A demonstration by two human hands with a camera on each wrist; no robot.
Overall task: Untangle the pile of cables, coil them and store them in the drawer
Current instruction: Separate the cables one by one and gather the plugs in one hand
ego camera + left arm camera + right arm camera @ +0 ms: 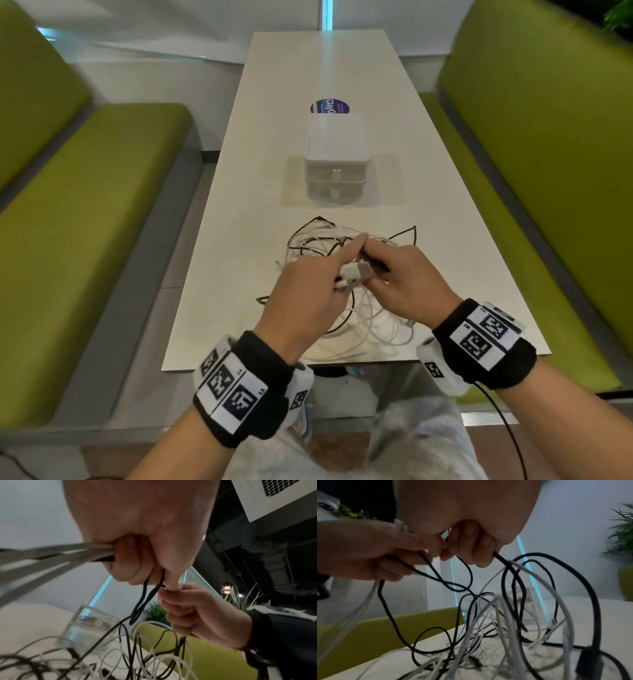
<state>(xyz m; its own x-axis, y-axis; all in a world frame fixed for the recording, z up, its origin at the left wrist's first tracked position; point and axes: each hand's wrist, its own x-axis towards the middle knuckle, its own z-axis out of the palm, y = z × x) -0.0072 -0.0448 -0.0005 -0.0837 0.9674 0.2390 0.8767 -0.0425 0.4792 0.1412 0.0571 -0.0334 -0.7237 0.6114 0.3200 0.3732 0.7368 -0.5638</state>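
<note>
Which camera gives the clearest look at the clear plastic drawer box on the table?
The head view: the clear plastic two-drawer box stands whole and unobstructed on the white table, both drawers shut. The left wrist view shows it blurred behind cables; the right wrist view shows only a sliver through the tangle.

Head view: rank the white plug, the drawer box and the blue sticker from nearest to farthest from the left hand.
1. White plug: in the left hand's grip, beside the right hand.
2. Drawer box: mid-table, beyond the cable pile.
3. Blue sticker: just behind the box, farthest.
</note>
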